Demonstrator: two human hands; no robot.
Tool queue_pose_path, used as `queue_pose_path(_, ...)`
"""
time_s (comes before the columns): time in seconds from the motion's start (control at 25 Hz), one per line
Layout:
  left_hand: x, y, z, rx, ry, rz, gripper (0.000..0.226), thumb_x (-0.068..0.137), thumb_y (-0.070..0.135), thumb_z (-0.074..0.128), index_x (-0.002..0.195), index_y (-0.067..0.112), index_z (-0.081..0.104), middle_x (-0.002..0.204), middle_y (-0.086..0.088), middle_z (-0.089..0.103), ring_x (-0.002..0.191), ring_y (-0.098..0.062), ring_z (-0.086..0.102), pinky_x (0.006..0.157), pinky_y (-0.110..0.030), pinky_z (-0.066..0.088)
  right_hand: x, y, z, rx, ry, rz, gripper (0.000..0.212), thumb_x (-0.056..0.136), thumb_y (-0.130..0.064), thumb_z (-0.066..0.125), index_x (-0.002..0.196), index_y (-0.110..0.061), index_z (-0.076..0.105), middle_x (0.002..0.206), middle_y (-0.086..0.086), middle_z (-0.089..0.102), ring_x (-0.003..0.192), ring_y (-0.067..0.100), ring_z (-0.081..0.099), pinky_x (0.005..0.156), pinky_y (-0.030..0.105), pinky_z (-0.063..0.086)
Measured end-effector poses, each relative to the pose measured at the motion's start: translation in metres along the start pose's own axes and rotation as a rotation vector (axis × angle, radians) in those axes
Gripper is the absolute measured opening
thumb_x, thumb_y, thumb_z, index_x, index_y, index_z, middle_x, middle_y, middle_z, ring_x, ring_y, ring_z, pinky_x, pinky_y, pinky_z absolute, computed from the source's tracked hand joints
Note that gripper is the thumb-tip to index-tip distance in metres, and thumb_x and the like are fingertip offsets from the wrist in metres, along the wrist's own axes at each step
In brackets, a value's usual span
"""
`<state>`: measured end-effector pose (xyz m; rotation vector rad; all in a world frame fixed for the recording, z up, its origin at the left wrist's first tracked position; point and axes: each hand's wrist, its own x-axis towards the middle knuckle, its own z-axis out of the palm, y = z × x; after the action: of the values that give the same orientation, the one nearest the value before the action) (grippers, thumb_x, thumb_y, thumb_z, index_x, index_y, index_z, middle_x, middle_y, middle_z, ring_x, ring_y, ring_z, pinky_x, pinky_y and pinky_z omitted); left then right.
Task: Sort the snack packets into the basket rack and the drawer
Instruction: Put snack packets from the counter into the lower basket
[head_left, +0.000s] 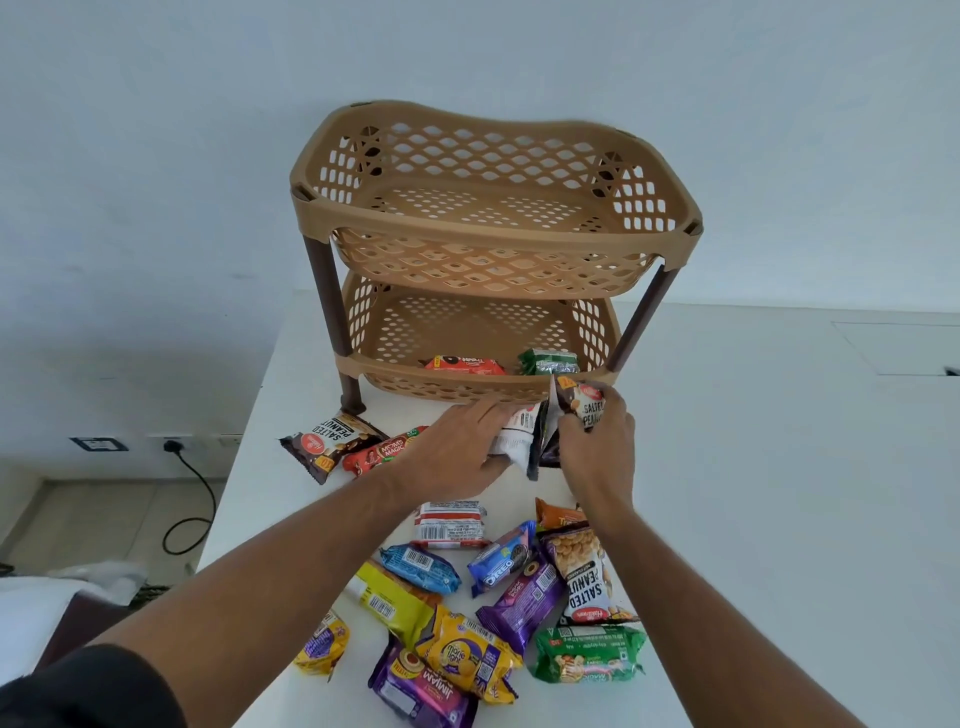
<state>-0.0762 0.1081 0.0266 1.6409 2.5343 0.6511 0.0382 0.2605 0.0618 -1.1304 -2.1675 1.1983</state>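
Before the rack (488, 249), loose packets (498, 597) crowd both hands' grip.

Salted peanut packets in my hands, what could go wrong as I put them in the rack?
1. Both hands, left hand and right hand, pinch several packets together, so one may slip out on the way.
2. The lower basket sits under the upper basket, so the bundle might catch on its front rim.
3. The Salted Peanuts packet lies near the table edge and a sleeve could knock it off.
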Motion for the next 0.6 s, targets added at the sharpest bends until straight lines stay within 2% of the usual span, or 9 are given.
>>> queue_pose_path(0.16,0.005,0.014,-0.024,-0.154,0.198,-0.089,0.055,0.093,0.045,0.063,0.137,0.015,0.052,0.122,-0.001,0.055,0.105,-0.016,0.055,0.084,-0.034,0.053,0.021,-0.017,-0.009,-0.064,-0.026,-0.046,0.058,0.082,-0.036,0.049,0.139,-0.035,0.041,0.119,-0.003,0.045,0.092,0.017,0.052,0.077,0.033,0.041)
queue_pose_path(0.24,0.011,0.019,-0.037,-0.137,0.252,-0.202,0.046,0.092,0.047,0.063,0.124,0.014,0.058,0.11,-0.001,0.052,0.093,-0.017,0.056,0.074,-0.035,0.052,0.032,-0.025,-0.011,-0.107,-0.055,-0.079,0.057,0.081,-0.037,0.051,0.137,-0.034,0.044,0.121,-0.002,0.047,0.097,0.019,0.055,0.082,0.035,0.045)
queue_pose_path(0.32,0.019,0.02,-0.049,-0.049,0.251,-0.363,0.043,0.092,0.047,0.062,0.117,0.013,0.06,0.107,-0.003,0.048,0.089,-0.021,0.058,0.067,-0.033,0.047,0.041,-0.034,-0.011,-0.146,-0.086,-0.117,0.055,0.08,-0.038,0.053,0.135,-0.034,0.046,0.125,-0.002,0.049,0.098,0.017,0.053,0.083,0.036,0.046)
queue_pose_path(0.44,0.03,0.018,-0.068,0.091,0.214,-0.558,0.05,0.09,0.052,0.059,0.123,0.014,0.059,0.118,-0.007,0.053,0.102,-0.026,0.06,0.075,-0.036,0.05,0.052,-0.048,-0.008,-0.154,-0.134,-0.185,0.053,0.077,-0.036,0.059,0.126,-0.029,0.04,0.121,-0.004,0.052,0.098,0.018,0.052,0.078,0.036,0.044)
queue_pose_path(0.6,0.044,0.01,-0.084,0.159,0.146,-0.661,0.057,0.086,0.05,0.058,0.132,0.016,0.058,0.132,-0.008,0.058,0.12,-0.031,0.057,0.094,-0.046,0.052,0.063,-0.064,-0.001,-0.219,-0.162,-0.231,0.043,0.08,-0.033,0.06,0.113,-0.024,0.033,0.108,0.0,0.059,0.089,0.024,0.059,0.074,0.04,0.049)
